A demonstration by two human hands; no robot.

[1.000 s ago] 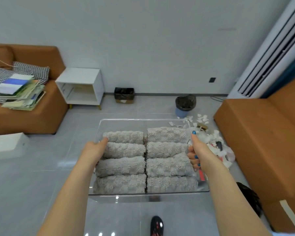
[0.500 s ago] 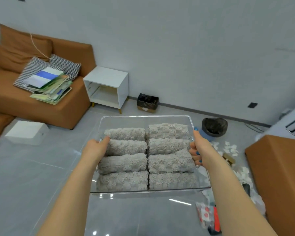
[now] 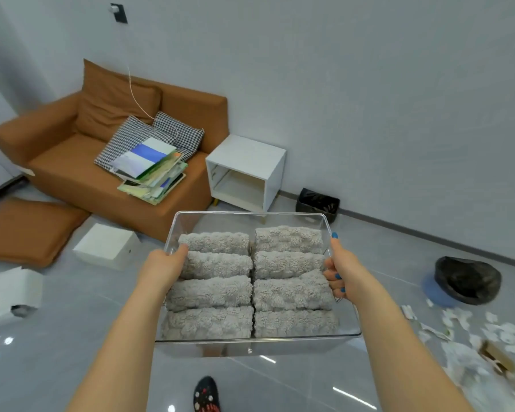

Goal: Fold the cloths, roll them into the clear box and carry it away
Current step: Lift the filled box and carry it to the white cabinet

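Seen from the head camera, a person holds a clear box [image 3: 250,347] level in the air between both hands, above a grey tiled floor [image 3: 72,337]. The left hand [image 3: 164,263] grips the box's left wall, its thumb hooked over the rim and touching a cloth; its fingers are hidden outside the wall. The right hand [image 3: 344,275] grips the right wall, thumb laid along the rim and blue-nailed fingers curled round the side. Between the hands, eight rolled grey cloths [image 3: 289,289] lie in the box in two columns of four, packed side by side.

Beyond the left hand stands a brown sofa [image 3: 72,162] bearing checked cushions [image 3: 125,141] and a slumped stack of papers [image 3: 149,171]. A white cube table [image 3: 244,171] sits straight ahead of the box, and a small black bin [image 3: 317,205] lies beyond the right hand against the wall. Out past the left hand, a white box [image 3: 107,245] and a brown cushion [image 3: 27,230] rest on the floor. To the right of the right hand are a blue bin with a black liner [image 3: 466,279] and scattered paper scraps [image 3: 488,334]. A dark slipper [image 3: 206,394] shows below the box.
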